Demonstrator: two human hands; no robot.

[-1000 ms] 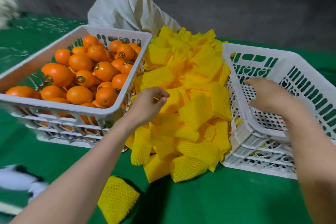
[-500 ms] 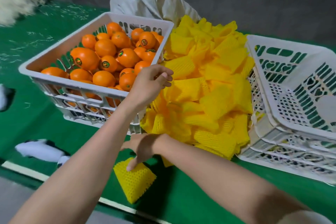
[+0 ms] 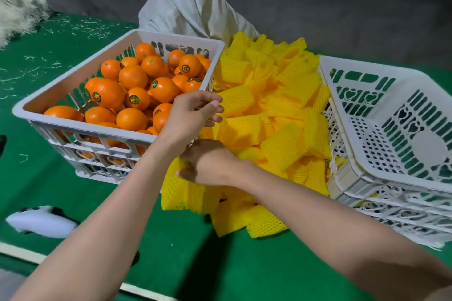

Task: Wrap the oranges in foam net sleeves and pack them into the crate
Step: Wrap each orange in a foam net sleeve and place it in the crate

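Note:
A white crate (image 3: 80, 127) on the left is heaped with oranges (image 3: 132, 78), several bearing stickers. A pile of yellow foam net sleeves (image 3: 269, 110) lies between it and an empty white crate (image 3: 367, 66) stacked on another at the right. My left hand (image 3: 193, 115) hovers over the near right corner of the orange crate, fingers loosely curled, holding nothing. Just below it my right hand (image 3: 208, 166) grips one yellow sleeve (image 3: 181, 193) at the pile's near left edge, lifted off the green cloth.
A grey-white sack (image 3: 190, 7) stands behind the pile. A white and black object (image 3: 41, 223) lies on the green table at the near left. Pale fibre fluff (image 3: 17, 7) sits at the far left. The table's front edge (image 3: 146, 291) runs close below my arms.
My right hand left the empty crate, crossed under my left arm to a loose sleeve on the cloth, and now holds it raised by the pile. My left hand stayed over the crate corner.

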